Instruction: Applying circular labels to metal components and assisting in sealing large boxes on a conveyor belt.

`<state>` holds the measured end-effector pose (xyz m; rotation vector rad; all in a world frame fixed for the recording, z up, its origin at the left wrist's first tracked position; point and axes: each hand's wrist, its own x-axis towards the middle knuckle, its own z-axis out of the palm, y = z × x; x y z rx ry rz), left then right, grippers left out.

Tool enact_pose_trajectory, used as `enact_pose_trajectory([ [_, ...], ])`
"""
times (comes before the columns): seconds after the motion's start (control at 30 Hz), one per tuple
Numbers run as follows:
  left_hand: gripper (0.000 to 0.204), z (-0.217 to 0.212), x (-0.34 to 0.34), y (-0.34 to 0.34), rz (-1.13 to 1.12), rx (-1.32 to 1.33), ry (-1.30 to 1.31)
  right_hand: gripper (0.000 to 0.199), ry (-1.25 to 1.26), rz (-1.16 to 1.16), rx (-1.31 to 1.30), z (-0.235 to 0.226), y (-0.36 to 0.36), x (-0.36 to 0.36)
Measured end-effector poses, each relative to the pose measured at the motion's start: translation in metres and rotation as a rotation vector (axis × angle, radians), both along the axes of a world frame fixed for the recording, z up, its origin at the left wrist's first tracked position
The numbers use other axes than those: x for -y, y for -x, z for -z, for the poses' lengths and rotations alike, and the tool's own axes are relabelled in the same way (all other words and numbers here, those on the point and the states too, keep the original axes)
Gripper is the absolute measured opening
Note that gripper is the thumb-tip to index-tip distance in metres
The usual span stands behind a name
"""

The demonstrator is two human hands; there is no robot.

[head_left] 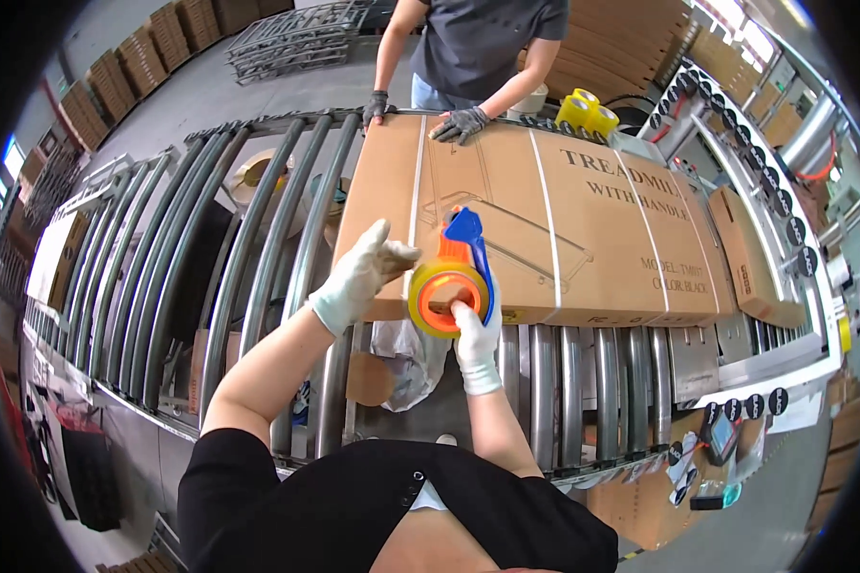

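Observation:
In my right hand [478,346], gloved in white, is a tape dispenser [464,229] with an orange and blue body and a roll of yellowish tape. My thumb reaches into the roll's ring. My left hand [361,275], also in a white glove, is open just left of the dispenser, fingers apart and holding nothing. Both hands are above the near left part of a large flat cardboard box [602,239], which has white straps round it and a line drawing on top. The box lies across a roller conveyor [258,220].
Across the conveyor a person [487,48] in a dark shirt rests both grey-gloved hands on the box's far edge. Rolls of yellow tape [588,113] stand beyond the box. A narrower carton [747,258] adjoins its right end. A plastic bag [409,363] shows between the near rollers.

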<state>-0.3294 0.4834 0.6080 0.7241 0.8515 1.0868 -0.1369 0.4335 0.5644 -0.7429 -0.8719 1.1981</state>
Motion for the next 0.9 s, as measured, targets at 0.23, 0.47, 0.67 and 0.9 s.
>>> enact_pose_trajectory([
  [0.23,0.037,-0.052,0.019,-0.009,0.291,0.093,0.125,0.088,-0.464,0.21,1.013,-0.006,-0.019,0.04],
  [0.47,0.029,-0.042,0.016,0.002,0.349,-0.035,0.314,0.106,-0.312,-0.342,0.774,-0.026,-0.045,0.068],
  [0.67,0.022,-0.064,-0.012,-0.01,0.463,-0.28,0.122,0.113,-0.151,-0.59,0.188,-0.021,-0.037,0.056],
  [0.9,0.028,-0.059,-0.118,-0.014,0.3,-0.872,-0.119,0.085,0.342,-0.643,-0.105,0.014,-0.005,0.035],
])
